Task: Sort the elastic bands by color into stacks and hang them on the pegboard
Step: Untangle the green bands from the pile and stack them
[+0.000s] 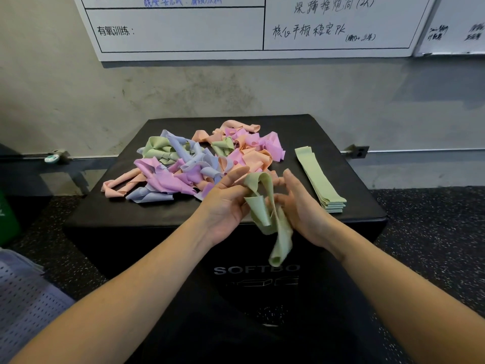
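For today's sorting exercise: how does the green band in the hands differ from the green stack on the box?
The held green band is single, twisted and dangling; the green stack holds several bands, flat and aligned. Both hands grip the band; the stack lies untouched. Same pale green.

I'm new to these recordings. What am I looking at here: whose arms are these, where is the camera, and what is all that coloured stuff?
There is no machine, only a person at work. The single picture comes from a camera worn on the head, looking forward and down. The left hand and right hand together hold one twisted green band, apparently untangling it. They work over a black soft box used as a table. On it lies a tangled pile of bands in pink, peach, blue and green, and to the right a neat green stack already sorted. A whiteboard hangs on the wall behind.
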